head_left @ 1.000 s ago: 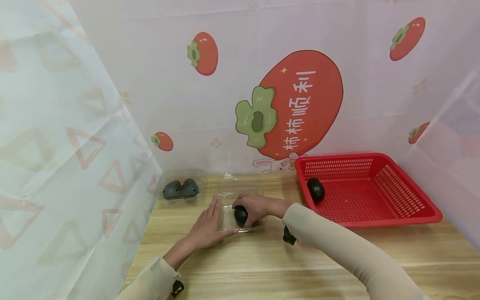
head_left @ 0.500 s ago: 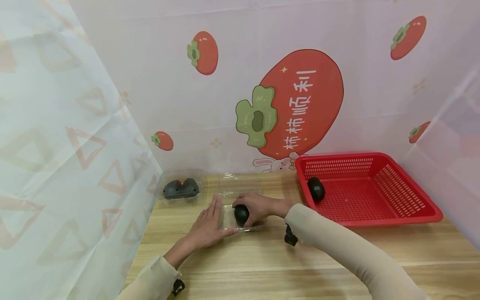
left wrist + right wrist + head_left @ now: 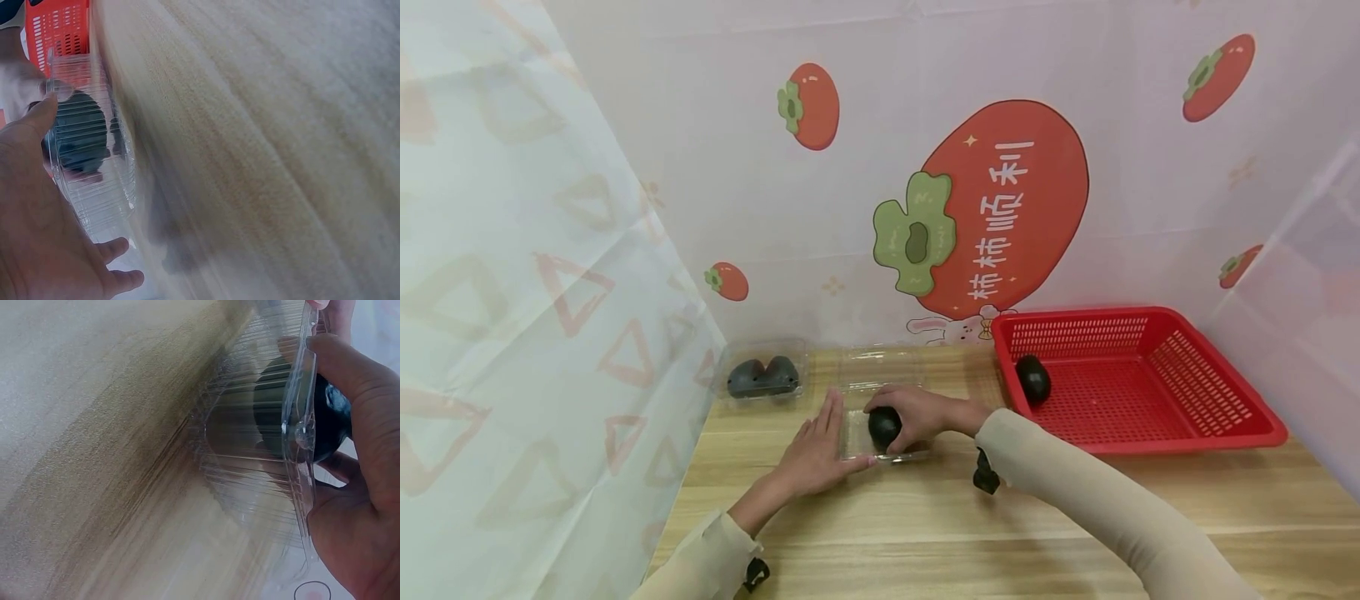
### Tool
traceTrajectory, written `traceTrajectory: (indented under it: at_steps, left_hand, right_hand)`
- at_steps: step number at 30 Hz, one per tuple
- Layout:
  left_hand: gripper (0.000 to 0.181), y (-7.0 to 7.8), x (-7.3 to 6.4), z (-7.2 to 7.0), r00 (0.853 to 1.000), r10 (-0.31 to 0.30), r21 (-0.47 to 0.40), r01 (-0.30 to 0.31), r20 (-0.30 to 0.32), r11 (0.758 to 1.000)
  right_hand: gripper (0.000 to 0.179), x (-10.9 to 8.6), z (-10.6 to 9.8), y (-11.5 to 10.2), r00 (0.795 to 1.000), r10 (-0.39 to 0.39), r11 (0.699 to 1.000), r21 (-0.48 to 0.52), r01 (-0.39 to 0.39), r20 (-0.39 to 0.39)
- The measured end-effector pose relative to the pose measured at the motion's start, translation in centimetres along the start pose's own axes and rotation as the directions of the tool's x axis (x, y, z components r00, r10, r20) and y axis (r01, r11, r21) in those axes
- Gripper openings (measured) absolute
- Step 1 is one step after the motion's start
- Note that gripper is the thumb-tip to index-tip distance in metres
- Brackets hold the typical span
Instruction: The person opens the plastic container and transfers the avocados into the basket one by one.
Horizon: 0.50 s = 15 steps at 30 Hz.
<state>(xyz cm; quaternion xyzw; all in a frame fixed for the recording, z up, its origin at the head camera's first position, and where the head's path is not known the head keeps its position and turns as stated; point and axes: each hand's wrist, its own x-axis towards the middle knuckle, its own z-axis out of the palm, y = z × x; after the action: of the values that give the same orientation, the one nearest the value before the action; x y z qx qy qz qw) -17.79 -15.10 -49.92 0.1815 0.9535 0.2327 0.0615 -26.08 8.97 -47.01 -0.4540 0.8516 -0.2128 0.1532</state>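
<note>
My right hand (image 3: 916,415) grips a dark, glossy avocado (image 3: 883,427) inside an open clear plastic clamshell box (image 3: 856,433), fingers at its far side and thumb at the near side. In the right wrist view the avocado (image 3: 334,419) sits partly below the box's rim, seen through the ribbed wall (image 3: 244,437). My left hand (image 3: 815,454) lies along the box's left and front edges with fingers straight and thumb spread. The left wrist view has that hand (image 3: 44,212) against the box wall (image 3: 94,187). The raised lid (image 3: 880,365) is behind the box.
To the right stands a red plastic basket (image 3: 1138,450) with another avocado (image 3: 1033,380) at its left side. At the back left a closed clear box (image 3: 722,367) holds two dark avocados (image 3: 763,377). Printed cloth walls (image 3: 820,217) border the wooden table (image 3: 880,533).
My right hand and the avocado have shifted very slightly to the right within the box. The left hand has kept its place at the box's edge.
</note>
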Motion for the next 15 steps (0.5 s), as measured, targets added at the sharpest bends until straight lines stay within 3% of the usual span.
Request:
traceTrajectory:
  at_steps: [7,15]
  left_hand:
    - [0.123,0.26,0.10,-0.18,1.000,-0.017,0.017,0.017,0.009,1.000]
    - [0.122,0.46,0.01,-0.21,1.000,-0.010,0.033,0.010,0.007,0.999]
  right_hand:
    - [0.072,-0.10,0.01,0.42,0.996,-0.044,0.997,0.065,0.049,-0.074]
    - [0.076,-0.57,-0.66,0.08,0.992,-0.025,0.987,0.156,0.044,-0.123]
